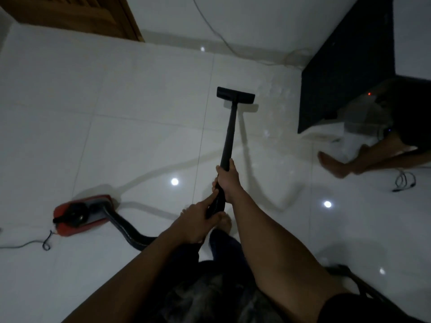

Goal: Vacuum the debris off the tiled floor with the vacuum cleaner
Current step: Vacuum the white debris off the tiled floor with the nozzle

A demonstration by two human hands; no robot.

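Note:
A black vacuum wand [229, 134] runs forward from my hands to a flat black floor head [235, 95] resting on the glossy white tiled floor [130, 94]. My right hand [229, 180] grips the wand's lower end. Just behind it, my left hand [200, 220] holds the wand's handle where the ribbed black hose [126, 231] joins. The hose curves left to the red canister body [81, 214] lying on the floor. Faint pale debris [279, 89] speckles the tile right of the head.
A black cabinet [345, 73] stands at the right. Another person's bare feet and legs [345, 159] are beside it. A coiled cable [404, 181] lies near them. A wooden door [81, 15] is at the far left, and a grey power cord [21, 245] trails left.

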